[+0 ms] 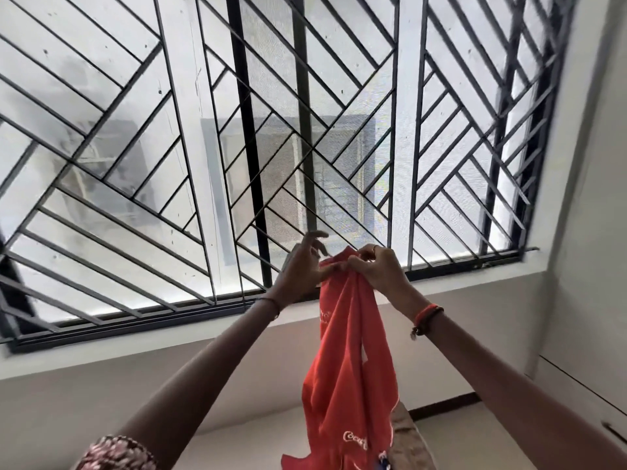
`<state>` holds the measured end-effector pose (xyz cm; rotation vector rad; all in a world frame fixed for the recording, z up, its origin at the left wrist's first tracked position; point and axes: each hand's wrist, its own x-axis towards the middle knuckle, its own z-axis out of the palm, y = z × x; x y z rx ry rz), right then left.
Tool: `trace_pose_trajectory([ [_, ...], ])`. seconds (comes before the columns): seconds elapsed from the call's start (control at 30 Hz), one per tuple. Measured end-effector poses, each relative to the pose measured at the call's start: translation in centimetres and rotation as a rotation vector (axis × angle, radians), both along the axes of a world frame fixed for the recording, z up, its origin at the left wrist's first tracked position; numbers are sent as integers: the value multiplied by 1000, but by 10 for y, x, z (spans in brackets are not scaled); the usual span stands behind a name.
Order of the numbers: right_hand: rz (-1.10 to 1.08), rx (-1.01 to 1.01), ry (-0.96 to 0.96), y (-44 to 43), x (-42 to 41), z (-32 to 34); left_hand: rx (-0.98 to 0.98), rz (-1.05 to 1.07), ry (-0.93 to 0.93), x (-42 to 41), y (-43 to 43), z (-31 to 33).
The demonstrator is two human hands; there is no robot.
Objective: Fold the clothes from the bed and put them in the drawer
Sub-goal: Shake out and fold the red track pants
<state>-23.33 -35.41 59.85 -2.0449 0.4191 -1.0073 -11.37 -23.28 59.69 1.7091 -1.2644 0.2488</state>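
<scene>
Past a patterned maroon fabric sleeve (115, 452) at the lower left, a red-orange fabric garment with white lettering (342, 368) hangs in the air from two raised hands. The left hand (300, 266) has its grip pinched on the top edge, spare fingers spread; the right hand (375, 269) has its grip curled round that edge just beside. Behind stands a window with a black slanted-bar metal grille (237, 130).

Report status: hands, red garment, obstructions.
Holding: left hand and right hand both pinch red garment at top. It hangs bunched, unfolded, before barred window. Nothing blocks it.
</scene>
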Motion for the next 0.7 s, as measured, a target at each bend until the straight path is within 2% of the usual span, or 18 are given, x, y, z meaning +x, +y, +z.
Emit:
trace_pose_trajectory([
  [0.07,81,58,-43,-3,-4,5,136,-92,-65,5,2,20],
  [0.17,200,216,-117,-2,-7,12,410,-374,114,1,6,49],
  [0.3,280,420,-238,-8,-7,17,600,-435,188,4,-6,68],
  [0.37,280,448,-274,-10,-6,17,613,-440,220,3,-12,74],
  [0.5,376,480,-261,-13,-16,14,561,-406,97,3,-21,79],
  [0.6,508,485,-133,-21,-35,1,476,-387,64,6,-21,78],
  [0.7,523,339,1,-35,-53,-27,348,-351,34,17,-16,86],
])
